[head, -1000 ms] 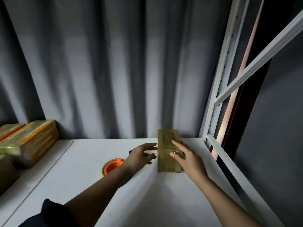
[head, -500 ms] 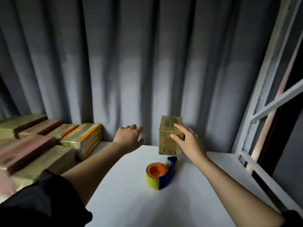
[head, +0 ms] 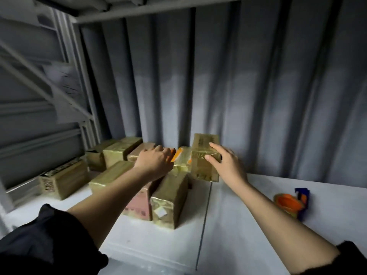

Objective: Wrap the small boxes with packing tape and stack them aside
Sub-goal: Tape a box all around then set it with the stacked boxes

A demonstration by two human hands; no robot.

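A: From the head camera, what is the right hand point(head: 228, 165) doing?

B: It grips a small brown cardboard box wrapped in glossy clear tape point(head: 204, 157), thumb on the near face and fingers along the right side. The box stands upright, raised over the white table point(head: 248, 225), at the right end of the group of boxes.

A: And the left hand point(head: 154, 162)?

B: It lies palm down with loosely curled fingers on top of the cluster of taped brown boxes point(head: 119, 153) at the back. Whether it actually grasps one I cannot tell; its fingertips are hidden behind the knuckles. Just beside its fingers is a box with an orange stripe point(head: 179, 157).

A: What else sits on the table?

B: Nearer the camera, a tall taped box with a white sticker point(head: 168, 201) touches a pinkish box point(head: 137, 205), which is partly hidden by the forearm. A further brown box point(head: 63, 178) lies at the far left. Well apart to the right is a blue tape dispenser with an orange core point(head: 292, 203). Behind everything hangs a grey pleated curtain point(head: 238, 86), and a grey metal frame point(head: 59, 76) stands at the left, blurred.
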